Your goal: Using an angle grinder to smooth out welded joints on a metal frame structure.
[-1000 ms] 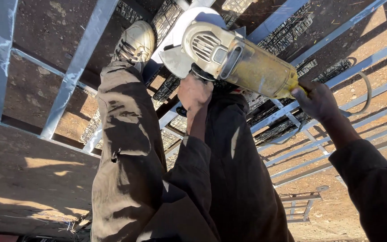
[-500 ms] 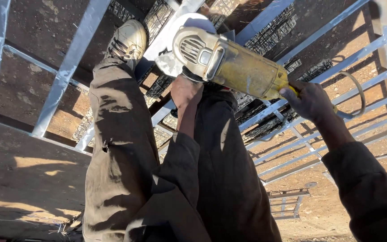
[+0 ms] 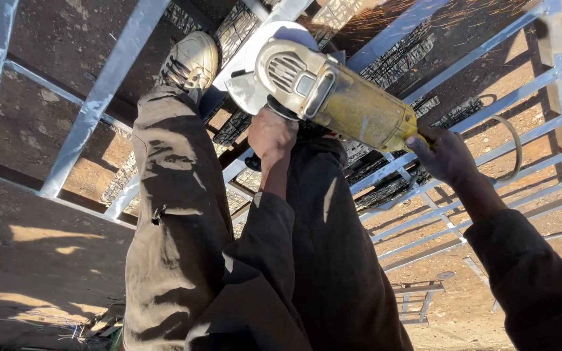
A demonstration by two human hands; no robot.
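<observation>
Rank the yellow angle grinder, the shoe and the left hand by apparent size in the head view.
1. yellow angle grinder, clearly largest.
2 and 3. shoe and left hand look about alike; the shoe lies farther from the camera, so I would not rank them.

Setting, outdoors, as you look down: bare reddish-brown dirt ground (image 3: 40,260), pebbled, under hard sunlight with sharp dark shadows. Grey galvanised steel frame rails (image 3: 92,107) cross it diagonally at upper left. Parallel grey steel bars (image 3: 489,162) run along the right edge. Black wire mesh panels (image 3: 398,71) lie beneath them. A small grey metal stand (image 3: 417,302) sits at lower right.
</observation>
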